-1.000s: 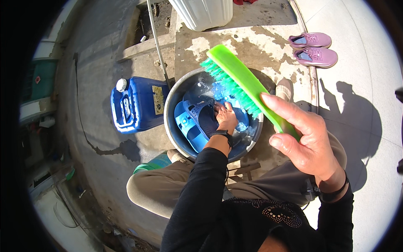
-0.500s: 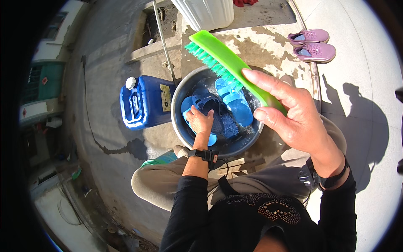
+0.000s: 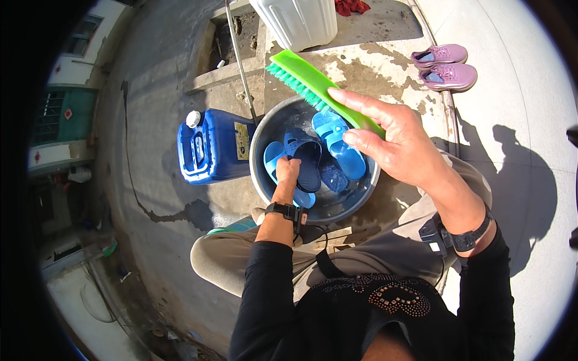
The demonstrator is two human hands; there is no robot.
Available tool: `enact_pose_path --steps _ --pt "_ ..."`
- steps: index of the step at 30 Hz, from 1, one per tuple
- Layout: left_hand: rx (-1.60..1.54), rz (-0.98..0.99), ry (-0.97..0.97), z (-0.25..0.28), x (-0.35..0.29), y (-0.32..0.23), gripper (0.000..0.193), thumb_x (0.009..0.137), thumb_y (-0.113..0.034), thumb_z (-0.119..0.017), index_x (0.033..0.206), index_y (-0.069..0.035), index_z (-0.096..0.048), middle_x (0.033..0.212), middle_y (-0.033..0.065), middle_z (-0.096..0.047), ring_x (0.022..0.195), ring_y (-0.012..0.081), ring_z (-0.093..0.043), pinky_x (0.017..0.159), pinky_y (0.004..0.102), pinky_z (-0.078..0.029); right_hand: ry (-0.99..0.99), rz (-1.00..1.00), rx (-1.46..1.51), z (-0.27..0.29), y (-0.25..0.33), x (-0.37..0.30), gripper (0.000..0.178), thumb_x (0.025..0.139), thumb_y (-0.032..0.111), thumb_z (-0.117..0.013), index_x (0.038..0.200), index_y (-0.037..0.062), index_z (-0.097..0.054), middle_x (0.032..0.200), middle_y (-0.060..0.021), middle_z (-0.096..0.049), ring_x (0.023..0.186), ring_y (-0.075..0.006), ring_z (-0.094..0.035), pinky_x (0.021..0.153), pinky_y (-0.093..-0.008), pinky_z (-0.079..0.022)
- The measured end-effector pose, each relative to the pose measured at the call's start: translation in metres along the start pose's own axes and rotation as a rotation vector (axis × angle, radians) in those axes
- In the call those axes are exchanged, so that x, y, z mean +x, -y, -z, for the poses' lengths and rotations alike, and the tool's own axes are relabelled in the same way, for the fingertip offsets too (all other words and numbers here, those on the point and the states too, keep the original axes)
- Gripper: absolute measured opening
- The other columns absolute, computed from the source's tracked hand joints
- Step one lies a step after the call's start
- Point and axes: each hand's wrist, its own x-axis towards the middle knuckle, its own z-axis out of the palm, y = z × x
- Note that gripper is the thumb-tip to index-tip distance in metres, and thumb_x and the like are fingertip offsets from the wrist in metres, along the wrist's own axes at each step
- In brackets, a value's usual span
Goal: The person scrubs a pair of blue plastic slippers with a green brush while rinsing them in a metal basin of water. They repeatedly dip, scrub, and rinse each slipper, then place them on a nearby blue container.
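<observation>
Basin: the grey basin [image 3: 337,212] sits at the centre of the frame, with wet footwear and some water in it.
Dark blue clog: the dark blue clog [image 3: 310,171] lies left of the basin's middle, its long axis running roughly up and down the frame, toe toward the top.
Left hand: the left hand [image 3: 288,172] is nearer the clog, at its left edge — fingers curled, knuckles up, forearm rising from the lower edge; whether it grips cannot be told.
Light blue slippers: one light blue slipper [image 3: 273,154] shows partly beneath that hand; another slipper [image 3: 348,157] lies right of the clog, slanting toward lower right.
Right hand: the right hand [image 3: 397,141] holds a green brush [image 3: 313,80] by its lower-right end, thumb apart from the forefinger.
Brush: raised across the basin's upper right — head toward upper left, bristles facing lower left.
</observation>
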Motion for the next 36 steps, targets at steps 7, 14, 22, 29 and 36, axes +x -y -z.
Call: enact_pose_path --steps 7,14,22,29,36 --pt "-0.536 0.009 0.073 0.051 -0.040 -0.021 0.039 0.083 -0.002 -0.059 0.118 0.011 -0.048 0.104 0.0186 -0.061 0.084 0.0288 -0.064 0.070 0.0373 -0.054 0.024 -0.031 -0.066 -0.009 -0.011 0.005 0.050 0.088 0.001 -0.061 0.136 0.0083 -0.050 0.113 -0.0035 -0.065 0.083 -0.0040 -0.055 0.075 -0.0205 -0.049" --pt "-0.855 -0.121 0.312 0.121 -0.080 -0.070 0.037 0.079 0.005 -0.052 0.116 0.010 -0.047 0.098 0.0192 -0.061 0.082 0.0277 -0.066 0.072 0.0368 -0.058 0.308 -0.171 -0.358 -0.030 -0.021 -0.006 0.046 0.088 0.006 -0.060 0.133 0.0118 -0.053 0.090 -0.0166 -0.066 0.069 -0.0159 -0.058 0.071 -0.0279 -0.048" --pt "-0.659 -0.339 0.093 0.132 -0.125 -0.097 0.043 0.072 0.008 -0.053 0.114 0.006 -0.048 0.100 0.0126 -0.058 0.090 0.0198 -0.059 0.080 0.0300 -0.049 0.350 -0.205 -0.198 -0.100 -0.041 -0.009 0.047 0.092 0.013 -0.052 0.138 0.0095 -0.044 0.086 -0.0212 -0.062 0.074 -0.0308 -0.062 0.070 -0.0347 -0.048" --pt "-0.398 -0.560 0.121 0.124 -0.132 -0.099 0.042 0.073 0.006 -0.057 0.114 0.004 -0.048 0.101 0.0158 -0.062 0.094 0.0232 -0.061 0.084 0.0334 -0.046 0.008 -0.586 0.181 -0.131 -0.054 0.028 0.019 0.094 0.013 -0.044 0.093 -0.0034 -0.052 0.064 -0.0131 -0.055 0.049 -0.0203 -0.057 0.042 -0.0348 -0.046" --pt "-0.370 -0.630 0.092 0.134 -0.114 -0.106 0.039 0.074 0.010 -0.055 0.113 0.005 -0.049 0.101 0.0190 -0.063 0.095 0.0258 -0.062 0.085 0.0341 -0.047 -0.011 -0.707 0.229 -0.136 -0.047 0.051 0.024 0.096 0.014 -0.040 0.105 -0.0036 -0.053 0.062 -0.0046 -0.047 0.042 -0.0127 -0.048 0.035 -0.0285 -0.040"
